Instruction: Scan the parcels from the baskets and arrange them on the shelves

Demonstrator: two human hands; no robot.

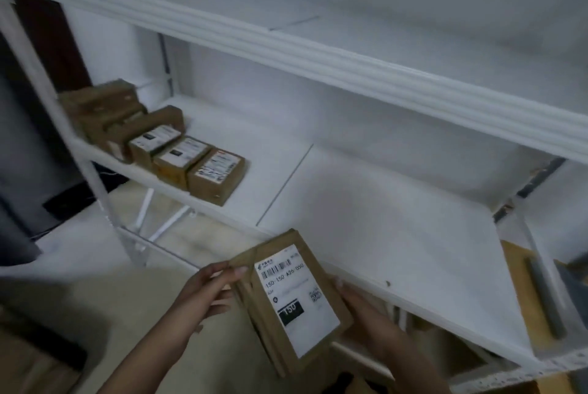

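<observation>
1. Both hands are gripping. Your left hand point(210, 288) curls round the left edge of the held parcel point(276, 250), thumb on the upper face and fingers tucked beneath. Your right hand point(366, 314) clasps the right edge from below, with one fingertip showing at the rim.
2. You hold that parcel in the air, tilted, face up. It sits low in view, just in front of the middle shelf's front edge.
3. Its white label point(291, 298) carries a barcode, the line "150-150 A26 050", a small square code at the right and a black block reading "150".
4. Layered brown edges show under the parcel's left side. You cannot tell whether this is one thick packet or several flat ones stacked.
5. The middle shelf point(381, 218) is a white board with a seam line running front to back, left of the parcel.
6. Past that shelf's right end, lower down, lies a flat cardboard piece point(518, 285) with a grey bar point(544, 298) on it.
7. Pale floor point(197, 234) shows under the shelf at the left, crossed by white braces.
8. Farther left on the same shelf stands the row of parcels point(216, 175). Three lie label-up, side by side and touching, along the front edge. Beyond them are more brown ones, stacked and blurred.
9. The upper shelf point(318, 56) crosses the view above, with a ribbed white front rim.
10. A dark panel point(19, 155) stands at the far left, behind the upright.
</observation>
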